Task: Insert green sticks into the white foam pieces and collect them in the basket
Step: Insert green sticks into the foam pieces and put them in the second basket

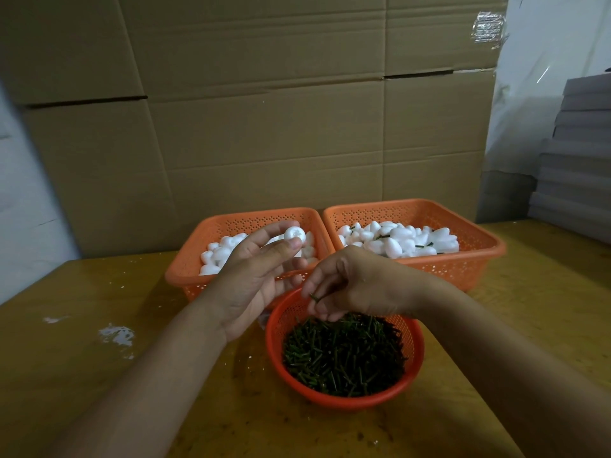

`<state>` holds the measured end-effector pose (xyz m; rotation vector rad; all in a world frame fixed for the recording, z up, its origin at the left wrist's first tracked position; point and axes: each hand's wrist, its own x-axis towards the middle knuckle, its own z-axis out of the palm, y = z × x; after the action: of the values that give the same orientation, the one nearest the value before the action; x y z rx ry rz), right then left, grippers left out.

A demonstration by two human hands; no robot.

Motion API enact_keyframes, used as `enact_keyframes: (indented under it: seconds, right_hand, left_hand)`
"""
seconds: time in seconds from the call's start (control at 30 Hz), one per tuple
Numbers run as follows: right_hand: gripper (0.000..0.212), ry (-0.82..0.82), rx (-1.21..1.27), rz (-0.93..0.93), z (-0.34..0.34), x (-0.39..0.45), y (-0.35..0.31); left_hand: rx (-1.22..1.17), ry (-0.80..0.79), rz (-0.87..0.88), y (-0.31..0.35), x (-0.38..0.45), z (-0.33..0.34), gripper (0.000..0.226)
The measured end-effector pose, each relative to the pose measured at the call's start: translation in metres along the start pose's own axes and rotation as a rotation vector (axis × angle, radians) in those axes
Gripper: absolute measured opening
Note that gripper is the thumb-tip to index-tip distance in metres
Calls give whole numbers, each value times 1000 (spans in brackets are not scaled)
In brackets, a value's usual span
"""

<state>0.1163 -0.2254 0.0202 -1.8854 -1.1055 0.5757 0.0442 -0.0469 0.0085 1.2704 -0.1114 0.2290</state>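
Foam piece [294, 233] pinched at fingertips of left hand [256, 276], raised over left basket [211, 230] of plain foam. Right hand [352, 285] pinches one green stick [314, 297] above round basket [344, 403] of sticks. Step: pairing stick with foam. Next: align stick tip with foam's hole, push in, drop into right basket [476, 233] holding stuck pieces.

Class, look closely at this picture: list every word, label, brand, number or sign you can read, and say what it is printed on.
None can be read. The cardboard boxes behind the table show plain sides, the shiny tape patch bears no lettering, and the orange baskets and round basket of green sticks carry no labels.
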Motion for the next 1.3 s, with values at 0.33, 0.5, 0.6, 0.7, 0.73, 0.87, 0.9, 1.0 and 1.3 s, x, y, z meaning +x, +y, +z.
enact_keyframes:
  seconds: [0.33,0.5,0.6,0.7,0.73,0.87,0.9,1.0,1.3]
  right_hand:
    - [5,-13,389,-64,-8,-6,-13]
    - [13,205,747,-124,-17,-4,-16]
    - [12,316,872,-105,-20,1,-13]
    - [8,374,907,-68,-20,4,-8]
    - [9,381,868,-38,-19,5,-6]
    - [8,357,684,91,-13,8,3]
    - [7,352,674,99,-13,8,3]
    - [10,362,679,91,-15,7,2]
    - [17,416,576,39,-13,7,-3]
  left_hand:
    - [56,9,7,-3,0,-4,38]
    - [60,80,14,-6,3,-3,36]
    - [60,95,14,-7,4,-1,32]
    - [115,113,29,-10,3,1,22]
    - [193,136,33,-11,2,2,18]
    - [590,179,110,-15,1,5,21]
    - [624,171,126,-15,0,6,21]
    - [710,123,180,-11,-1,10,17]
    - [1516,-380,79,-24,-14,23,37]
